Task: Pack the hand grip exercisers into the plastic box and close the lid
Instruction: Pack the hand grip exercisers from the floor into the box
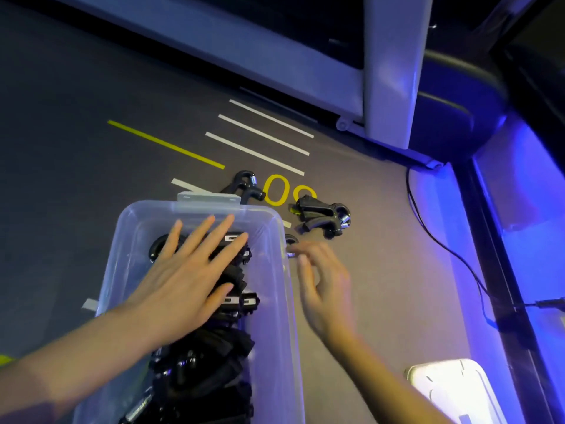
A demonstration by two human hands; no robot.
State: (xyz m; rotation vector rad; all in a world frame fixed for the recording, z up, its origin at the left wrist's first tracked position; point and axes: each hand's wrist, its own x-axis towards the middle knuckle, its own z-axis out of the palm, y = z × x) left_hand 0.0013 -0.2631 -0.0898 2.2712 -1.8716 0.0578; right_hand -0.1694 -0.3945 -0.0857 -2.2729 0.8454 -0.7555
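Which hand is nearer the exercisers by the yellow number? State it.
Right. The right hand hovers outside the box, just below the exercisers on the floor. The left hand lies flat on those packed inside the box, farther away.

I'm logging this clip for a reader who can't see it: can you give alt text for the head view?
A left hand lies flat on grip exercisers in a clear box on the floor, while the right hand reaches for a loose one beside it. More lie beyond, and the white lid sits at right.
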